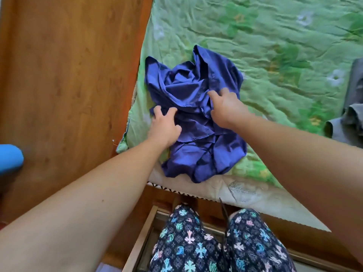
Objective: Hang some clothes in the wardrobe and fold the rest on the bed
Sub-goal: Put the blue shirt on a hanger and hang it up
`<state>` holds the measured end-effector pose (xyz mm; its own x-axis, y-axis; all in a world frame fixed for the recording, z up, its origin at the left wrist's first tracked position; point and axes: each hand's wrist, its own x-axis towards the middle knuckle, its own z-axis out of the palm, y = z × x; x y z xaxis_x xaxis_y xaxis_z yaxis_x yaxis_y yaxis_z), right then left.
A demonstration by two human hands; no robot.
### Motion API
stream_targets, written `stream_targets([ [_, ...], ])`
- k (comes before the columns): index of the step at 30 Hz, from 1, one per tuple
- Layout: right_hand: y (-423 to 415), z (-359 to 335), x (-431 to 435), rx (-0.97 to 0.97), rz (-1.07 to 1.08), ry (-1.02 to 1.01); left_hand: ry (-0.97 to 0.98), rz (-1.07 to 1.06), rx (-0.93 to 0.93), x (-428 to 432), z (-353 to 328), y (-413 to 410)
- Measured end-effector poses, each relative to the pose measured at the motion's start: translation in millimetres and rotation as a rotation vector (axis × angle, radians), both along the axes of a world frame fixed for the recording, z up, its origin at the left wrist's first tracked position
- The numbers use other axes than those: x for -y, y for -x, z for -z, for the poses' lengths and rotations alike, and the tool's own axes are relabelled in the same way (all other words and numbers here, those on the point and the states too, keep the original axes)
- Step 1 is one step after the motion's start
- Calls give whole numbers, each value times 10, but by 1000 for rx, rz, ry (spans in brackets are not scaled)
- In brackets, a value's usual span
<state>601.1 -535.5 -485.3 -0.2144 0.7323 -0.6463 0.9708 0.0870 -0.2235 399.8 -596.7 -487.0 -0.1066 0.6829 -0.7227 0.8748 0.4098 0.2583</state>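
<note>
A crumpled dark blue garment (192, 122) lies in a heap near the corner of the bed (275, 55), which has a green flowered cover. My left hand (164, 124) rests on the garment's left side with its fingers spread and slightly bent into the cloth. My right hand (225, 107) lies on the garment's upper right part, fingers curled down into the folds. Whether either hand pinches the cloth is hidden by the fingers.
A wooden panel (68, 75) stands along the bed's left side. A grey garment (351, 118) lies at the bed's right edge. A blue object (9, 158) shows at the far left. My patterned trouser legs (216, 242) stand against the bed frame.
</note>
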Motion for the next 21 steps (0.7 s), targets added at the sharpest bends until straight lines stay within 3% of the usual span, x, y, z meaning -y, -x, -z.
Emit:
stream_targets([
  [6,204,327,-498,94,-60,32,-147,-115,-7,-495,227,44],
  [8,177,423,-440,134,-92,3,-220,-1,-157,-593,236,62],
  [11,74,502,-303,71,-83,-198,-346,234,-302,-731,265,99],
  [17,-195,312,-357,-367,338,-304,-376,214,-76,-932,104,96],
  [21,-235,-76,-599,-510,589,-361,-436,214,101,-1053,-288,-8],
])
